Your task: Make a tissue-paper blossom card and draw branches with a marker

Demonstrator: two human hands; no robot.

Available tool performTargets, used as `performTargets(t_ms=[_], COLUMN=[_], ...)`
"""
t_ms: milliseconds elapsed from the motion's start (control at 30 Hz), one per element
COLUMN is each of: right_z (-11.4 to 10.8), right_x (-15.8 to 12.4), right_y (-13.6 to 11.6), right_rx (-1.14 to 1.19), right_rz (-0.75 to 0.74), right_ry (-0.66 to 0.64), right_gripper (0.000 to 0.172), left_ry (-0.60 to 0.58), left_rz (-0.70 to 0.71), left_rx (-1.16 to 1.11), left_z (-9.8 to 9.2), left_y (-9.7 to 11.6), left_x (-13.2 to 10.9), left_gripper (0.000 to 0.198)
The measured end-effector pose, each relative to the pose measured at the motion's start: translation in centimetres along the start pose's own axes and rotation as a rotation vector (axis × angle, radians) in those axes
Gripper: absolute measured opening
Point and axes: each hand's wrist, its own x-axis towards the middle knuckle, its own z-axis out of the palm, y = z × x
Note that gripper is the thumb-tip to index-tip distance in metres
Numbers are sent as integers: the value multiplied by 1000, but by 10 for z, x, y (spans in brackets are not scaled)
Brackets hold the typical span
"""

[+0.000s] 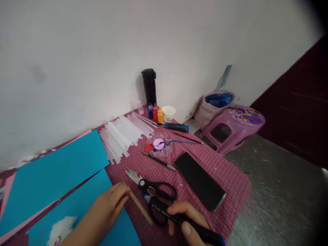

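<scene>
Pink paint sits in the clear palette (159,145) mid-tabletop; paint bottles (155,113), a white cup (168,112) and black flask (149,86) line the far edge; right grip (189,219) clasps a black marker (160,208) near the front edge, over scissors (153,187); left grip (107,207) rests released on blue paper (51,174); checked cloth (230,184) beneath; pink stool (234,128) beside.

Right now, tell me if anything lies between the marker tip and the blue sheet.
Yes: a wooden stick lies slantwise between the marker in the right hand and the blue sheet, its far end touching the left hand.
</scene>
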Motion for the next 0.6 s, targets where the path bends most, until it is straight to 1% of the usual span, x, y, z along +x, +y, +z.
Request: performTargets(t_ms=[67, 100, 133, 167, 233, 267, 333, 400, 467, 533, 600], right_z=[-2, -3, -4, -5, -5, -5, -4, -2, -1, -1, -3], right_x=[1, 1, 1, 1, 1, 1, 1, 0, 0, -2, -3], right_y=[2, 4, 5, 6, 7, 7, 6, 6, 6, 7, 8], right_rx=[-29, -44, -54, -59, -55, -48, -28, -6, 5, -7, -18], right_rz=[-19, -25, -29, -33, -45, -54, -69, -73, -62, -40, -27], right_ry=[-14, -26, -39, -51, -57, -54, -47, -35, -20, -5, -1], right_gripper=[46, 46, 46, 46, 45, 44, 43, 44, 44, 44, 43], left_ry=[47, 60, 55, 37, -20, -48, -85, -113, -140, -163, -155], left_rz=[279, 389, 468, 518, 543, 533, 468, 397, 371, 409, 452], left_rx=[240, 356, 450, 513, 574, 580, 563, 528, 496, 471, 454], left_z=[8, 11, 14, 16, 22, 24, 29, 29, 24, 17, 10], left_y=[-5, -6, -6, -6, -3, -1, 4, 9, 16, 23, 29], left_x=[1, 1, 2, 2, 4, 5, 8, 11, 15, 21, 25], left_gripper=[34, 41, 45, 46, 41, 38, 35, 34, 35, 34, 31])
